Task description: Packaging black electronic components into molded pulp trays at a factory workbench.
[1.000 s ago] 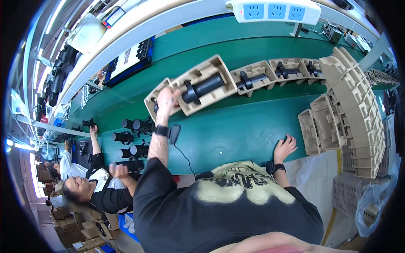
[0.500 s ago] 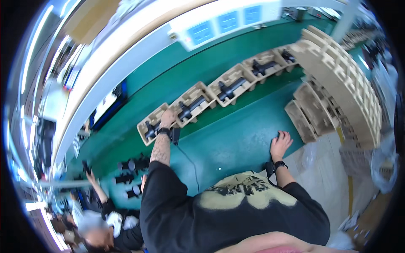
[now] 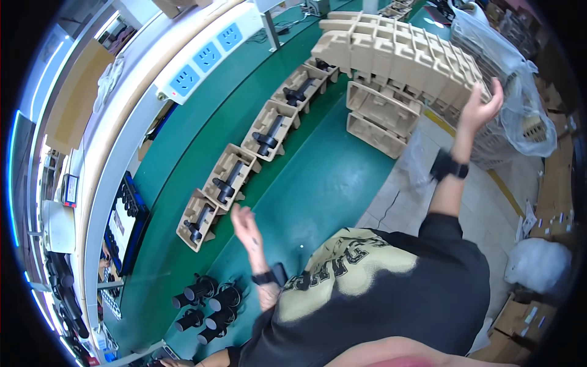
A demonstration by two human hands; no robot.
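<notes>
My left hand [image 3: 247, 231] is lifted over the green bench with fingers apart and nothing in it, just right of the nearest tan moulded tray [image 3: 212, 221]. That tray and several more run in a row away to the far right, each bearing a black part with a long shaft, like this one [image 3: 227, 181]. My right hand [image 3: 480, 110] reaches out to the far right, fingers apart, at the right end of a tall stack of tan moulded trays [image 3: 391, 55]. Whether its fingertips touch the stack I cannot tell. A black band with a small box sits on each wrist.
Several black cylinders [image 3: 225, 298] stand at the lower left of the green bench [image 3: 306, 196]. Two tan trays [image 3: 376, 131] lie below the stack. Clear plastic bags [image 3: 520, 92] hang at right. A power strip [image 3: 208, 55] and a screen [image 3: 125, 226] line the left side. A co-worker's arm [image 3: 214, 358] shows below.
My left hand has left the tray it was reaching into and drawn back. My right hand has risen from the bench edge to the tray stack. The view has turned rightward.
</notes>
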